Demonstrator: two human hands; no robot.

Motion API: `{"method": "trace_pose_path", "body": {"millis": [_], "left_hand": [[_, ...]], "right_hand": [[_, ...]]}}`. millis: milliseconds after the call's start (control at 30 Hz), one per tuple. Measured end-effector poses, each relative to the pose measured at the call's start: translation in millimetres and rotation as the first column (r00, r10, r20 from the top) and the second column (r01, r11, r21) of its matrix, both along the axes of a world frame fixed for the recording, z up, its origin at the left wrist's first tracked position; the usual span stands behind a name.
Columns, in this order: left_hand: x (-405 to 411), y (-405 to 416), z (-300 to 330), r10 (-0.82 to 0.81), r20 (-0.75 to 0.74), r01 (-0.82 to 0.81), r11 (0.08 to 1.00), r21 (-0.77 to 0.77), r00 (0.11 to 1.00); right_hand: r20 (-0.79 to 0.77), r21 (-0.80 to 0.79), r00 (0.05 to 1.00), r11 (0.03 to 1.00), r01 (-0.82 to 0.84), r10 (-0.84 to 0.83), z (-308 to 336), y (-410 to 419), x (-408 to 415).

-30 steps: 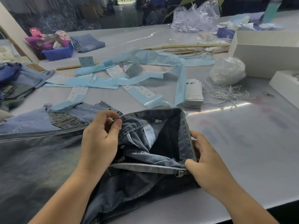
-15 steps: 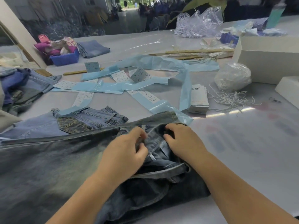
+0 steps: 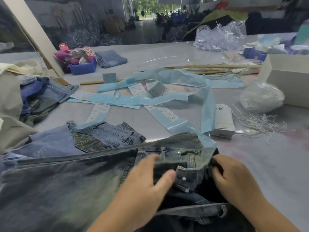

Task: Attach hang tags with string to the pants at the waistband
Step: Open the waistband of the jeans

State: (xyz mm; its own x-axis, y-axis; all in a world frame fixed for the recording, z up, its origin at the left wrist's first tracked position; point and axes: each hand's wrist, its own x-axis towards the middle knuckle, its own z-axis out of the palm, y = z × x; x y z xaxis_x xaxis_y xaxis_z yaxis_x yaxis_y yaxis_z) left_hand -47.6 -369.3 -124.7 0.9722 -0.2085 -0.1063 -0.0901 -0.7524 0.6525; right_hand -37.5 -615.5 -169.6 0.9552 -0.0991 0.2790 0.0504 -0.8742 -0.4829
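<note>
Grey table, pants waistband bunched between left hand and right hand, fingers clamped on denim.

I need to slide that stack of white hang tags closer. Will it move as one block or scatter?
The stack of white paper hang tags would probably shear: its edges already look stepped. The cards seem stiff and light, and the glossy grey table looks slick, so pushing low should help.
</note>
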Motion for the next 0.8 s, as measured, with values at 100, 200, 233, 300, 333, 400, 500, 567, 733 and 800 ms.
{"method": "trace_pose_path", "body": {"millis": [100,200,233,300,333,400,500,567,733,800], "left_hand": [[0.4,-22.9,0.9,-0.149,-0.118,0.146,0.989,-0.036,0.982],[14.4,-53.6,8.3,-0.289,-0.141,0.27,0.953,-0.141,0.947],[21.7,-63.8,12.9,-0.342,-0.158,0.312,0.931,-0.187,0.926],[42.8,-77.1,18.0,-0.426,-0.188,0.379,0.894,-0.239,0.885],[58.2,-79.6,18.0,-0.441,-0.215,0.403,0.894,-0.198,0.871],[94.4,-76.6,19.2,-0.442,-0.266,0.47,0.881,0.051,0.857],[153.8,-56.6,25.7,-0.373,-0.172,0.403,0.891,0.208,0.912],[192.2,-43.1,23.8,-0.264,-0.101,0.281,0.928,0.242,0.959],[289.6,-34.1,-7.6,-0.008,0.162,-0.038,0.96,0.277,0.987],[324.7,-37.3,-23.0,0.012,0.247,-0.091,0.945,0.313,0.969]], "right_hand": [[0.116,0.086,0.991,0.995,0.052,-0.062,21.4,-3.9,5.2],[0.232,0.188,0.973,0.982,-0.032,-0.013,56.7,11.1,20.9],[0.225,0.196,0.973,0.976,-0.096,0.05,65.8,19.7,28.2],[0.137,0.219,0.976,0.956,-0.197,0.17,78.0,38.1,46.2],[0.065,0.236,0.976,0.948,-0.215,0.206,81.3,46.6,57.5],[-0.077,0.272,0.973,0.943,-0.191,0.219,82.9,62.1,83.6],[-0.15,0.454,0.975,0.887,-0.081,0.165,77.4,79.6,134.9],[-0.194,0.673,0.973,0.739,0.04,0.124,71.1,85.8,174.5],[-0.402,0.881,0.915,0.278,0.382,0.016,47.7,91.0,262.4],[-0.472,0.875,0.882,0.118,0.469,-0.003,34.2,93.6,284.0]]}}
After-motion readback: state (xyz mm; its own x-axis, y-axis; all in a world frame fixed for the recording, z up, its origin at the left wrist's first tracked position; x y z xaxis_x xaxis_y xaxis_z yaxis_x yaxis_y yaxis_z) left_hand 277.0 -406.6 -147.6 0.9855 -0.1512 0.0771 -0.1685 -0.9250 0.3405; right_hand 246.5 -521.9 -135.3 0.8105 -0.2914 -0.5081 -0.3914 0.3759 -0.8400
